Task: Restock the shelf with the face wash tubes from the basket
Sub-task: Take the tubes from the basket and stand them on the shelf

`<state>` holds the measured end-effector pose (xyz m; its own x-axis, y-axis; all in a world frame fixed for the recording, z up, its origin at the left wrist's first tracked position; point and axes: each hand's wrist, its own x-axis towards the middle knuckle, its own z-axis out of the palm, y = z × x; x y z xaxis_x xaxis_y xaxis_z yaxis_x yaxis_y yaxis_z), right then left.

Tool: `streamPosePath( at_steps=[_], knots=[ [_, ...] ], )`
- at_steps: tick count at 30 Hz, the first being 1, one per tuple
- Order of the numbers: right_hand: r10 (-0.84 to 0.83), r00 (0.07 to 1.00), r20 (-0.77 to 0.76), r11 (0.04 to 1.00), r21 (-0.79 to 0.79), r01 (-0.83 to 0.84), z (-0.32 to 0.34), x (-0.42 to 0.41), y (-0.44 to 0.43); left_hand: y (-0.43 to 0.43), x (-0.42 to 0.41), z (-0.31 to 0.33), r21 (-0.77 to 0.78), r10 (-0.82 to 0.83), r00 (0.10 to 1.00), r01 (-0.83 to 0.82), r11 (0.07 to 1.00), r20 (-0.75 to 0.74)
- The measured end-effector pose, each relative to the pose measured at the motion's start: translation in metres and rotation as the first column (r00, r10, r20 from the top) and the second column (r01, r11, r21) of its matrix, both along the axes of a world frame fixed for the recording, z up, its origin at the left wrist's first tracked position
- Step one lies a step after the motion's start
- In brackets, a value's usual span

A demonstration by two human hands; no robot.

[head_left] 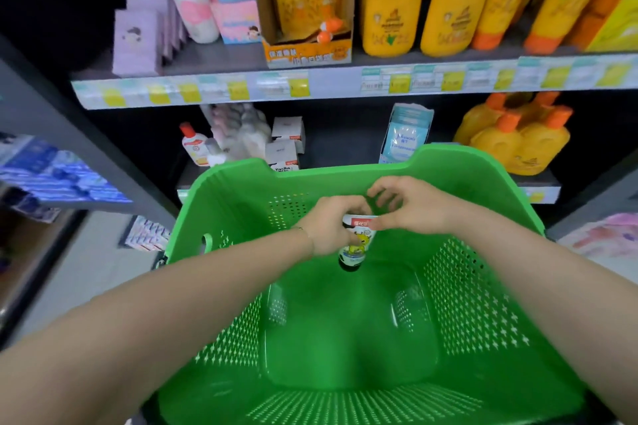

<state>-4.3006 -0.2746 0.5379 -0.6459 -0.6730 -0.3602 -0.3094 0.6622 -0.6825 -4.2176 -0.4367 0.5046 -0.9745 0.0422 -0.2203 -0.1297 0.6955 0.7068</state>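
Note:
A white face wash tube [357, 245] with a yellow cartoon print and a dark cap hangs cap-down over the green basket [483, 286]. My left hand [328, 228] grips the tube's upper part. My right hand [407, 207] sits right beside it, its fingers curled at the tube's top edge, touching or pinching it. The basket's floor below shows no other tubes. The lower shelf [345, 152] lies just beyond the basket's far rim.
The upper shelf [310, 86] carries yellow bottles [390, 0], a pink-white bottle [193, 0] and boxes. The lower shelf holds small white boxes [286, 141], a blue packet display [404, 134] and yellow bottles with orange caps [518, 138]. A grey shelf post [69, 134] stands left.

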Motion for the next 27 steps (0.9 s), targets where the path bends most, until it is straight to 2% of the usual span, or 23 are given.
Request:
streamPosePath(
  at_steps=[6, 12, 18, 27],
  knots=[
    [0.018, 0.997, 0.075, 1.0, 0.021, -0.02, -0.001, 0.008, -0.001, -0.024, 0.01, 0.04, 0.049, 0.057, 0.996, -0.054, 0.997, -0.067],
    [-0.019, 0.994, 0.108, 0.989, -0.142, 0.034, 0.026, 0.011, -0.008, -0.037, 0.009, 0.081, 0.186, 0.163, 0.969, -0.128, 0.974, -0.188],
    [-0.081, 0.996, 0.041, 0.933, -0.35, 0.091, 0.062, 0.009, -0.019, -0.041, 0.0, 0.126, 0.279, 0.219, 0.936, -0.14, 0.95, -0.275],
    [-0.111, 0.989, -0.096, 0.885, -0.462, 0.054, 0.122, -0.015, -0.022, -0.035, -0.02, 0.19, 0.355, 0.259, 0.889, -0.119, 0.927, -0.378]
  ],
)
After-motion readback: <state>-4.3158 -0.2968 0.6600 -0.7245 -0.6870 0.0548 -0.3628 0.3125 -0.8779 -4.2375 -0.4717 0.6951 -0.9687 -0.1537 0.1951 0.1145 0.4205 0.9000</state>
